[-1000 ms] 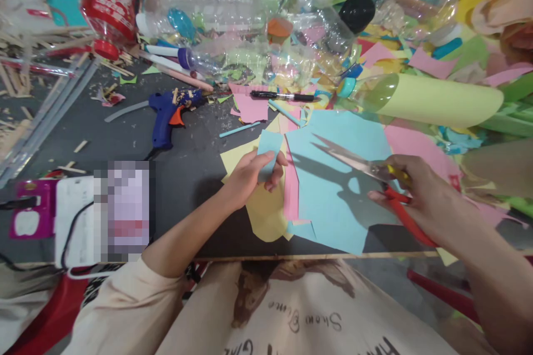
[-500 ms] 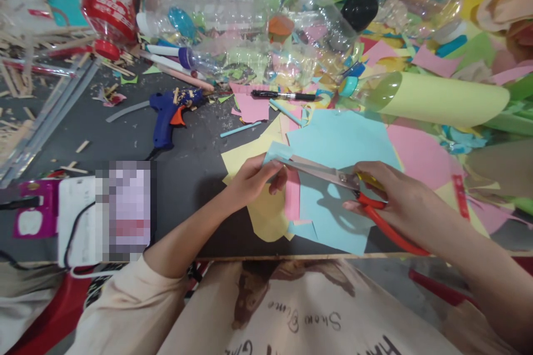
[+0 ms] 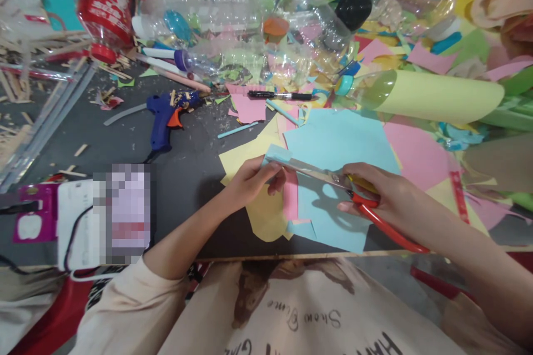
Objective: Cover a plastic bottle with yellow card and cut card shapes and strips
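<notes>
My left hand pinches a small piece of light blue paper between thumb and fingers. My right hand is closed around the handles of the scissors, which are red with a yellow inner grip. Their blades point left and meet the small paper close to my left fingertips. Below the blades lies a large light blue sheet, which carries the shadow of the scissors and hand. Yellow paper and a pink strip lie beneath my left hand.
A blue glue gun rests left of the papers. Behind them are a black pen and a bottle wrapped in yellow-green paper. Clear plastic bottles crowd the back. Wooden sticks and a power bank-like white box are at left.
My right hand and the scissors have shifted slightly left, with the blades further along the small blue paper. My left hand keeps its pinch. The whole view has moved a little.
</notes>
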Available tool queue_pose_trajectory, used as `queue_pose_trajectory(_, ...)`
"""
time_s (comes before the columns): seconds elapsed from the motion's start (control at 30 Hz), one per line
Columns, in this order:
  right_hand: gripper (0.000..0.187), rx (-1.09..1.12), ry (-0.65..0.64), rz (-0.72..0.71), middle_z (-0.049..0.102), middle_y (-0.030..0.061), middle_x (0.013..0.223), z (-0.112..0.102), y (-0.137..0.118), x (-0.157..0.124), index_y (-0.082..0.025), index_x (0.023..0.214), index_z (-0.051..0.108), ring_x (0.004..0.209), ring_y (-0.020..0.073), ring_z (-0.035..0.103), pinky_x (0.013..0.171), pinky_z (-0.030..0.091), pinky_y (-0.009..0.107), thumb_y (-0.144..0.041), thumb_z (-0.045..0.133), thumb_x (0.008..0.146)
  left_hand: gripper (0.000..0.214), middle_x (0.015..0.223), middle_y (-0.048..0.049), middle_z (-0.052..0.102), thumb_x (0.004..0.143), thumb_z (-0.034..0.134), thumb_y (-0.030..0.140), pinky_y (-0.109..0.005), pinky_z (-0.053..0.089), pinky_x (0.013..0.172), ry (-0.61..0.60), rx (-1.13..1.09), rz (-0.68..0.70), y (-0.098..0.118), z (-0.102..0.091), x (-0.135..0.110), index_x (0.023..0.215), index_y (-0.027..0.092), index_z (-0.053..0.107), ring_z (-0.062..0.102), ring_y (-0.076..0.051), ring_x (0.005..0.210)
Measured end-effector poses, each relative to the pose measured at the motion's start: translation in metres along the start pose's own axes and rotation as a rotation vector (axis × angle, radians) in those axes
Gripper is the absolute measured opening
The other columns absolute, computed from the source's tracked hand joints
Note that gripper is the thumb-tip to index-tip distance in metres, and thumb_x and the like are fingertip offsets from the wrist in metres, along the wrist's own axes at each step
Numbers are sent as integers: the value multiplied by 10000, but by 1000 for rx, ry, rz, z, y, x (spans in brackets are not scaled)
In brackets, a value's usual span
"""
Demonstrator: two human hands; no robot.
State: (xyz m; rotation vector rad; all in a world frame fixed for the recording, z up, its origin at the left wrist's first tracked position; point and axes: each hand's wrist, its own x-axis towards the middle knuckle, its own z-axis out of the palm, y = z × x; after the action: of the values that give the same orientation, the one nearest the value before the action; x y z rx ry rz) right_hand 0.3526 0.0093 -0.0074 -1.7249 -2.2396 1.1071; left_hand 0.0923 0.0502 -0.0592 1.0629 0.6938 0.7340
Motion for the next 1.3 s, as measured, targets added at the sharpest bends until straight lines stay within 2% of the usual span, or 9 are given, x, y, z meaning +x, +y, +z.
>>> queue_pose_trajectory(0.2, 561, 106, -150, 93, 569, -9, 631, -4, -1, 1, -240, 965, 583, 501, 140, 495, 471, 391, 252, -779, 483, 848, 413, 547, 38, 550, 896, 622, 538, -219, 412, 479, 7, -55, -73, 4, 2, 0, 761, 148, 641, 484, -70, 447)
queue_pose_trajectory(0.47, 482, 194, -368, 146, 571, -19, 720, -12, 0, 4, -255, 1006, 544, 616, 145, 525, 557, 406, 254, -718, 499, 881, 342, 527, 45, 577, 860, 637, 474, -204, 382, 423, 55, -107, -215, 7, 2, 0, 784, 141, 651, 491, -63, 399)
queue_pose_trajectory(0.73, 493, 244, -350, 99, 539, -25, 673, -9, 5, 7, -238, 919, 573, 585, 134, 490, 537, 356, 257, -724, 503, 874, 309, 520, 50, 582, 865, 606, 447, -200, 390, 419, 36, -133, -242, 5, 0, 1, 806, 149, 657, 499, -60, 397)
queue_pose_trajectory(1.03, 451, 237, -342, 69, 536, -28, 675, -10, 10, 6, -239, 956, 589, 576, 121, 466, 526, 325, 251, -680, 522, 894, 318, 515, 45, 577, 863, 607, 440, -199, 392, 417, 11, -156, -264, 7, 0, 1, 794, 137, 675, 492, -57, 397)
queue_pose_trajectory(1.3, 409, 293, -410, 61, 551, -24, 740, -13, 11, 6, -240, 976, 553, 632, 134, 498, 580, 376, 261, -643, 529, 911, 312, 509, 47, 576, 876, 606, 438, -188, 387, 407, 0, -170, -265, 8, 0, 0, 792, 145, 671, 492, -55, 392)
